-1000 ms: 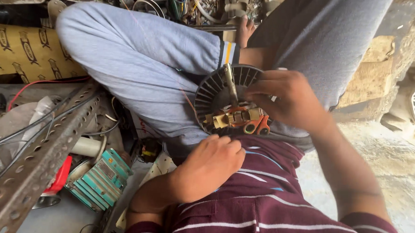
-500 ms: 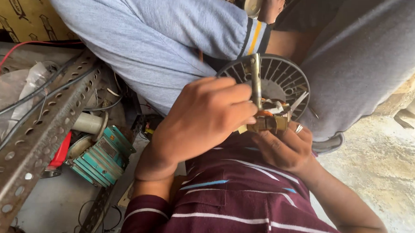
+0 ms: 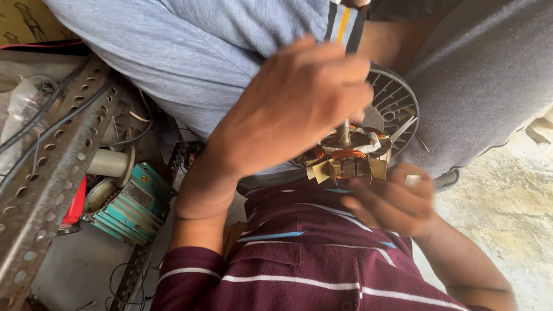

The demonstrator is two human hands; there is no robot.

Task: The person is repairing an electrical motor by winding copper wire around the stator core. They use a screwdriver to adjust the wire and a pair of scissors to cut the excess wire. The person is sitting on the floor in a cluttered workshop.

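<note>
Beside concrete floor (image 3: 520,201), motor stator (image 3: 344,161) sits between left hand (image 3: 296,107) and right hand (image 3: 391,202).

My left hand (image 3: 296,107) covers the near-left approach to the fan motor (image 3: 350,158), so the way in there is shut. Another person's grey-clad legs (image 3: 170,53) wall off the far side and the right. To the left, a perforated metal bar (image 3: 49,172) and a teal motor (image 3: 131,202) crowd the floor. My right hand (image 3: 388,202) sits just near of the motor. Bare concrete floor (image 3: 520,207) at the right looks passable, though blurred.
</note>
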